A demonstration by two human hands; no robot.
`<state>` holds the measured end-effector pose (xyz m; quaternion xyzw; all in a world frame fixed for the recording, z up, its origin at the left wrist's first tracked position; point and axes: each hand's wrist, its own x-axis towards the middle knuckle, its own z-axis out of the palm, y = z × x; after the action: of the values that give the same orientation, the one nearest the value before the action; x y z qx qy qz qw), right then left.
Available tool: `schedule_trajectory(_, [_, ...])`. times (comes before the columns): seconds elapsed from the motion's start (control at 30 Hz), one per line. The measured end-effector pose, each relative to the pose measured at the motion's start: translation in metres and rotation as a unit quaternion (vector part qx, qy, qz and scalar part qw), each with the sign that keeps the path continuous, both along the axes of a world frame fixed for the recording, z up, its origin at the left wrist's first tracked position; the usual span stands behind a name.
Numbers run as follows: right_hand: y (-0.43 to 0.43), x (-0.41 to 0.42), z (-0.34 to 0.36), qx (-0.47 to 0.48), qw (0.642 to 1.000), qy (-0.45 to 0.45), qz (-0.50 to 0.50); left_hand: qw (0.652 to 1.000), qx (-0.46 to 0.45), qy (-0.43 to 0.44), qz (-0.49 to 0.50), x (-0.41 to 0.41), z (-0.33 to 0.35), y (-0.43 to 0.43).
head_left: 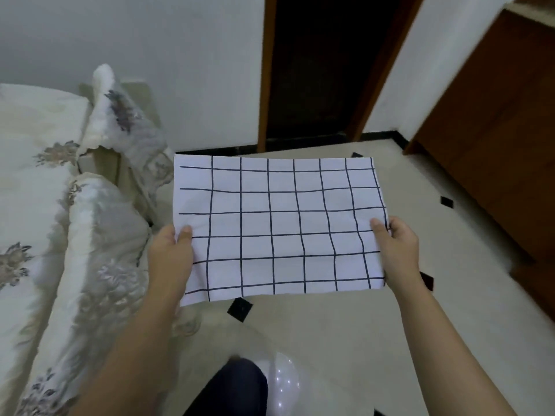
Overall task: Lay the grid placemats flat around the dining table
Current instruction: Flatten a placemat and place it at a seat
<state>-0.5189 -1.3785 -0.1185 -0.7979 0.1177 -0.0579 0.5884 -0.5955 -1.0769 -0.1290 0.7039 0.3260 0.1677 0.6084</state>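
A white placemat with a black grid is held out flat in the air over the floor. My left hand pinches its left edge, thumb on top. On the opposite side, my right hand pinches the right edge in the same way. No dining table is in view.
A sofa with cream floral covers runs along the left. Ahead is a dark doorway with a brown wooden frame. A brown wooden cabinet stands at the right. The glossy cream tiled floor lies below, with my dark trouser leg at the bottom.
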Motion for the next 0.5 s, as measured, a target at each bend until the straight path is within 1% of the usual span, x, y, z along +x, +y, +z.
schedule_trajectory(0.13, [0.041, 0.088, -0.003, 0.009, 0.998, 0.006, 0.058, 0.998, -0.003, -0.004, 0.069, 0.056, 0.003, 0.024])
schedule_trajectory(0.27, [0.088, 0.178, -0.007, 0.019, 0.996, 0.006, 0.091, 0.995, 0.027, -0.027, 0.092, 0.122, 0.001, 0.06])
schedule_trajectory(0.4, [0.149, 0.268, 0.0, 0.016, 0.991, 0.005, 0.135, 0.988, 0.05, -0.01, 0.147, 0.185, 0.003, 0.108])
schedule_trajectory(0.5, [0.194, 0.323, 0.008, 0.015, 0.984, 0.002, 0.177, 0.981, 0.067, -0.014, 0.179, 0.222, 0.005, 0.142])
